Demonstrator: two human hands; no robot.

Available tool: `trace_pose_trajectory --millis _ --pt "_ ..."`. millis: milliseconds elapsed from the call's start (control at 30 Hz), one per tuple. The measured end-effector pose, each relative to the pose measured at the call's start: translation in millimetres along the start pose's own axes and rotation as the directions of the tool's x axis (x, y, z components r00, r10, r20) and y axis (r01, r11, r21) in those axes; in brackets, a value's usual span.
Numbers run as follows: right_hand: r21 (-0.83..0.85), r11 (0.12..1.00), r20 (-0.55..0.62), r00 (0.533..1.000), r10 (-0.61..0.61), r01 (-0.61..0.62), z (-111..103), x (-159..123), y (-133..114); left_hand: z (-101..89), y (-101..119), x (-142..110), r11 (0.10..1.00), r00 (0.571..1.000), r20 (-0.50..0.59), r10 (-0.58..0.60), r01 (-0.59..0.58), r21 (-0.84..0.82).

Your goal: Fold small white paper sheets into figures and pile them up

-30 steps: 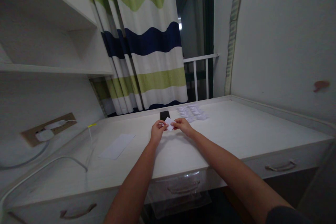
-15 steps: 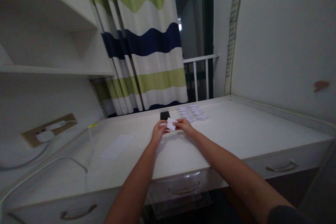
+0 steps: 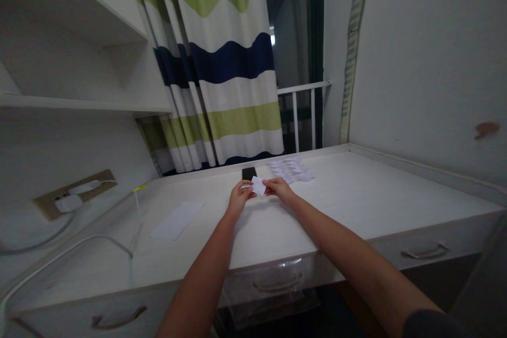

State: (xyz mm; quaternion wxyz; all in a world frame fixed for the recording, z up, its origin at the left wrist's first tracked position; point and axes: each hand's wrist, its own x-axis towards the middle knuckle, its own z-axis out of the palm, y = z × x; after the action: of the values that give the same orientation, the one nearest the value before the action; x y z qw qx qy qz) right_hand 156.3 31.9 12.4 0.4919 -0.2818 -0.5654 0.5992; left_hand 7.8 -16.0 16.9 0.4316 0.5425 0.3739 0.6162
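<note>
A long white sheet of paper [image 3: 177,220] is lying on the white desk [image 3: 396,206], well left of and nearer the person than the black phone [image 3: 249,173], which is serving as the landmark here. A beige wall socket panel [image 3: 75,194] with a white cable is sitting farther left of the phone.

The left hand [image 3: 238,199] is hovering just in front of the phone, its fingers curled nearly closed and pinching the left edge of a small white paper slip [image 3: 259,186]. The slip is being held up between both hands, just in front of the phone and to its right, and is not touching the desk. The right hand [image 3: 280,190] is pinching the slip's right edge, partly closed, its fingers reaching toward the left hand.

The fingertips are partly hidden behind the slip, so the exact grip is hard to make out. A loose group of small white paper pieces [image 3: 290,170] is lying just right of the phone; they are too small to count. A striped curtain [image 3: 233,63] is hanging behind the phone.
</note>
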Motion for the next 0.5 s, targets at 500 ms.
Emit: trace_pose_trajectory --millis 500 --pt "-0.197 0.947 0.076 0.967 -0.243 0.253 -0.9 2.8 3.9 -2.5 -1.2 1.6 0.981 0.995 -0.068 0.068 -0.054 0.185"
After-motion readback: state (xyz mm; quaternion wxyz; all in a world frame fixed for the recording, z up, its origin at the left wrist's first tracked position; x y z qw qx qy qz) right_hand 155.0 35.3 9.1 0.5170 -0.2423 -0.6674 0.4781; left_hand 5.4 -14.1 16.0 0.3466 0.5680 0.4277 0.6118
